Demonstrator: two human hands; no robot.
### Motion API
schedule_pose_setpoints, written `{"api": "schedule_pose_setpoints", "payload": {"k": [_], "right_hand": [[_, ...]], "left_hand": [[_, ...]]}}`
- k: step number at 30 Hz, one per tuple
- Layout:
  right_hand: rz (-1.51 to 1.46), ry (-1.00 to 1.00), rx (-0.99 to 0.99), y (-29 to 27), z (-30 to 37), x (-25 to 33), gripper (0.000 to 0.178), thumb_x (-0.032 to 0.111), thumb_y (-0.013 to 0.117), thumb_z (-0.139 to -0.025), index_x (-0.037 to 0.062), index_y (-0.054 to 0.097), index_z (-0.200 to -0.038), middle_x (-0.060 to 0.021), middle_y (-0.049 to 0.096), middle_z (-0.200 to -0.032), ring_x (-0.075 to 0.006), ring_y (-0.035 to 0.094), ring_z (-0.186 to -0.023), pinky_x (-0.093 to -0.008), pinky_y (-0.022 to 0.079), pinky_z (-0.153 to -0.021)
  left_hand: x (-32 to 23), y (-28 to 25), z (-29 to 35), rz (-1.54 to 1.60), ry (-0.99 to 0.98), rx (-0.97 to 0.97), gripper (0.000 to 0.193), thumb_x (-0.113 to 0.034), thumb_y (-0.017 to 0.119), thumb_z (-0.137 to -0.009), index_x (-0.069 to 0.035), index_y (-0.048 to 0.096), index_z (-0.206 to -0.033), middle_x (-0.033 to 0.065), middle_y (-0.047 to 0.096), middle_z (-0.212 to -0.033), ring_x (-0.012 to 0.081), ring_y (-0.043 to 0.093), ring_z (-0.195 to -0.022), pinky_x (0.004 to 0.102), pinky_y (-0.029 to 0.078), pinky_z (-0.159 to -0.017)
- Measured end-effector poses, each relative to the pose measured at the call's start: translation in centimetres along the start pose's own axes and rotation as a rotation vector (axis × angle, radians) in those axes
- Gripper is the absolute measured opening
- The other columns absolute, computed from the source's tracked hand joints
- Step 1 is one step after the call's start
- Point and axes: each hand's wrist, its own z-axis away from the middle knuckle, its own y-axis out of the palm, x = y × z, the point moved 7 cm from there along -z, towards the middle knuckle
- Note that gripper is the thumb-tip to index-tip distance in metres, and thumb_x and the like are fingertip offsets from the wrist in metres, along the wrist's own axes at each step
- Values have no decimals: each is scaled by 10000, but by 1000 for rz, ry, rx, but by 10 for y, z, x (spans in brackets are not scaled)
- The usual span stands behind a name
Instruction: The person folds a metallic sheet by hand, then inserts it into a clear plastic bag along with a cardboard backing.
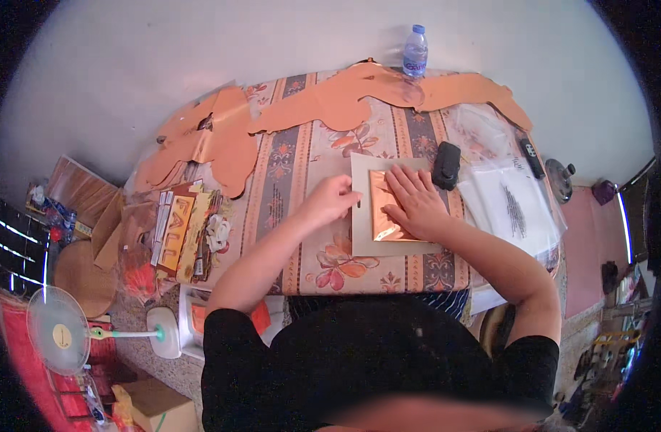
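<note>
A flat grey board lies on the table in front of me, with a shiny copper-coloured sheet on top of it. My right hand rests palm down on the sheet, fingers stretched out. At the board's left edge is my left hand, its fingers curled in and the thumb tip over the board's margin. Whether anything sits between those fingers is hidden. A small dark slot shows in the board beside the thumb.
Large orange-brown cutouts line the table's back and left. A water bottle stands at the back. Right of the board are a black case and clear plastic bags. Printed card decorations lie at the left, above a white fan.
</note>
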Motion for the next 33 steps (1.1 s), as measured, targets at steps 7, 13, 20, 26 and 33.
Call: {"api": "schedule_pose_setpoints", "payload": {"k": [7, 13, 20, 26, 33], "right_hand": [[-86, -55, -36, 2, -12, 22, 683, 459, 433, -946, 20, 296, -1451, -170, 282, -1514, -328, 229, -1414, -491, 132, -1151], [-35, -77, -86, 6, -24, 38, 686, 475, 446, -931, 19, 339, -1431, -172, 321, -1496, -324, 261, -1403, -489, 151, -1147], [-35, -87, -147, 4, -20, 37, 678, 479, 439, -932, 21, 358, -1426, -178, 342, -1484, -335, 280, -1394, -492, 155, -1143], [-19, -84, -122, 4, -18, 38, 679, 477, 433, -936, 18, 352, -1430, -179, 341, -1484, -334, 282, -1393, -492, 152, -1144], [-9, -89, -129, 6, -17, 38, 681, 478, 436, -935, 21, 347, -1433, -176, 343, -1483, -325, 273, -1398, -491, 147, -1146]], "left_hand": [[2, -19, 23, -101, 46, -119, 186, -141, 616, -898, 6, 578, -1004, 26, 633, -737, 76, 499, -505, 249, 391, -453], [10, -47, 46, -329, 225, -342, 212, -162, 635, -888, 3, 543, -985, 67, 633, -796, 172, 548, -596, 318, 457, -572], [-1, -42, 71, -934, 426, -608, 246, -222, 684, -813, -57, 528, -910, 135, 508, -923, 343, 515, -945, 448, 433, -816], [12, -49, 67, -854, 458, -638, 226, -188, 679, -811, -66, 523, -920, 122, 520, -933, 316, 529, -914, 431, 432, -798], [14, -53, 68, -733, 467, -648, 159, -125, 644, -832, -49, 535, -920, 105, 551, -854, 282, 562, -817, 405, 446, -779]]}}
